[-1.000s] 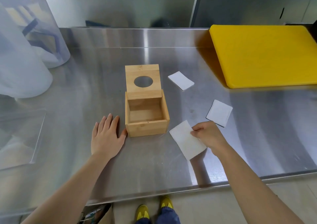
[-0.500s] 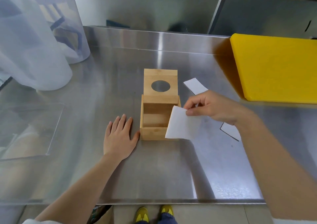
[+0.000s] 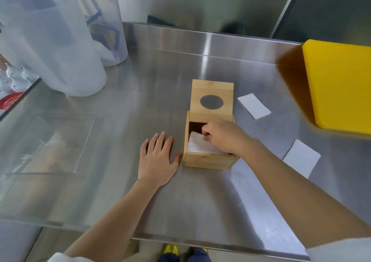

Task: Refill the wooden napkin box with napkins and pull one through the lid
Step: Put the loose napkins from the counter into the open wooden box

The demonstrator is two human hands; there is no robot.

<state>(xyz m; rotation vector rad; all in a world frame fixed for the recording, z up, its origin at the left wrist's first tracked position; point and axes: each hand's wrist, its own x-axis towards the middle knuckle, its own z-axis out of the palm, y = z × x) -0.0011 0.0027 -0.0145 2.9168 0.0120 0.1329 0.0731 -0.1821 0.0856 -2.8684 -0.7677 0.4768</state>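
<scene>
The wooden napkin box (image 3: 207, 161) stands open on the steel table (image 3: 152, 105), its lid (image 3: 212, 101) with a round hole swung back behind it. My right hand (image 3: 222, 136) reaches into the box from above and pinches a white napkin (image 3: 197, 145) that lies inside. My left hand (image 3: 157, 160) rests flat on the table, fingers spread, thumb touching the box's left front corner. Two more white napkins lie on the table: one (image 3: 254, 105) behind and right of the box, one (image 3: 301, 157) to the right of my right forearm.
A yellow cutting board (image 3: 339, 85) lies at the right edge. Large translucent plastic containers (image 3: 60, 41) stand at the back left. A clear acrylic sheet (image 3: 46, 141) lies at the left. The table's front edge runs just below my forearms.
My right hand lifted a napkin off the table to the right of the box, carried it over, and lowered it into the box. My left hand stayed flat beside the box.
</scene>
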